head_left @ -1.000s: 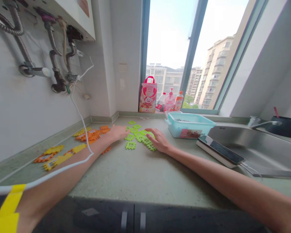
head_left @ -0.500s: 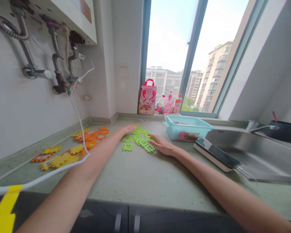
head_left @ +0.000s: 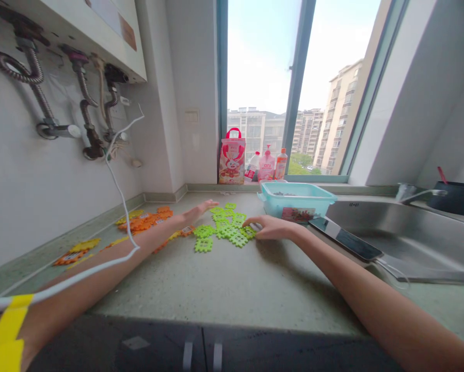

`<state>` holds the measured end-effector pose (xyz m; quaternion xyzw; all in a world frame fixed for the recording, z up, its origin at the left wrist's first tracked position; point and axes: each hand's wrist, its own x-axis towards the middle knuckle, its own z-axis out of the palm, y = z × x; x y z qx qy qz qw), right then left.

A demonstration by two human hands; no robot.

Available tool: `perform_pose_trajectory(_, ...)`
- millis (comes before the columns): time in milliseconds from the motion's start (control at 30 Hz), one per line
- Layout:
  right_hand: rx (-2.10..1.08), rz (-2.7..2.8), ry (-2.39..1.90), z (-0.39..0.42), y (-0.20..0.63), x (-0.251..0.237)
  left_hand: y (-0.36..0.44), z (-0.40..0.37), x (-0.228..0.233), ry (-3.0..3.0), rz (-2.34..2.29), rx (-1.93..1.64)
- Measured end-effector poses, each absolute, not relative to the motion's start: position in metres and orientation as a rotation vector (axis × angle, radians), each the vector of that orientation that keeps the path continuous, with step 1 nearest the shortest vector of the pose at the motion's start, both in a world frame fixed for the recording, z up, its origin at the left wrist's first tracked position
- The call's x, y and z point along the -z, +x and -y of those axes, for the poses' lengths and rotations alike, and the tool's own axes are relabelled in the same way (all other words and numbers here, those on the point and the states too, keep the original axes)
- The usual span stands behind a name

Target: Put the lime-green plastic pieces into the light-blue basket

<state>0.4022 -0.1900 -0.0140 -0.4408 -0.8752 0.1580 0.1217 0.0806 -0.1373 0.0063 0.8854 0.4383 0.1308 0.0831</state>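
Observation:
Green interlocking plastic puzzle pieces (head_left: 223, 227) lie in a loose cluster on the countertop between my two hands. My left hand (head_left: 201, 210) is at the far left side of the cluster, fingers stretched forward with nothing visible in them. At the cluster's right edge, my right hand (head_left: 269, 227) has its fingers curved down against the green pieces, with the thumb apart. No piece is lifted in it. Orange pieces (head_left: 148, 219) are piled left of my left forearm, and yellow pieces (head_left: 85, 244) lie nearer the wall, some hidden behind that forearm.
A light blue plastic tub (head_left: 299, 199) stands behind my right hand, holding dark small things. The phone (head_left: 346, 238) rests beside the steel sink (head_left: 405, 248). A white cable (head_left: 96, 271) crosses in front of my left forearm. Bottles (head_left: 268, 164) and a pink bag (head_left: 232, 160) stand at the window.
My left forearm has swung left and lower, uncovering more orange and yellow pieces beside the green ones. My right hand has shifted slightly right, its fingers more bent. The view has shifted a little.

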Motion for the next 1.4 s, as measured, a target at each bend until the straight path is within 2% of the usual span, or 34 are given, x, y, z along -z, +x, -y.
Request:
perform_pose_trajectory(167,-0.392,2.538,-1.287,0.195,0.400,0.010,0.023,0.154,-0.030,2.611,-1.212,-0.297)
perform_pose_trajectory(400,-0.378,2.515,-1.363,0.197,0.401,0.012,-0.012,0.153,-0.005,2.846,-1.020,-0.210)
perform_pose_trajectory(667,-0.359,2.477,-1.329,0.198,0.401,0.018,-0.041,0.113,0.010,2.905,-1.360,-0.215)
perform_pose_trajectory(800,-0.295,2.485,-1.311,0.201,0.397,0.015,-0.033,0.124,0.005,3.026,-1.385,-0.321)
perform_pose_trajectory(900,-0.138,2.522,-1.280,0.203,0.396,0.010,-0.014,0.149,-0.003,3.009,-1.102,-0.413)
perform_pose_trajectory(1000,0.027,2.489,-1.292,0.208,0.394,0.001,0.005,0.171,-0.003,2.935,-0.885,-0.350)
perform_pose_trajectory(1233,-0.193,2.574,-1.379,0.232,0.368,-0.009,0.022,0.178,0.010,2.908,-0.779,-0.282)
perform_pose_trajectory(1400,-0.113,2.576,-1.471,0.240,0.354,-0.004,0.033,0.178,0.015,2.882,-0.882,-0.385)
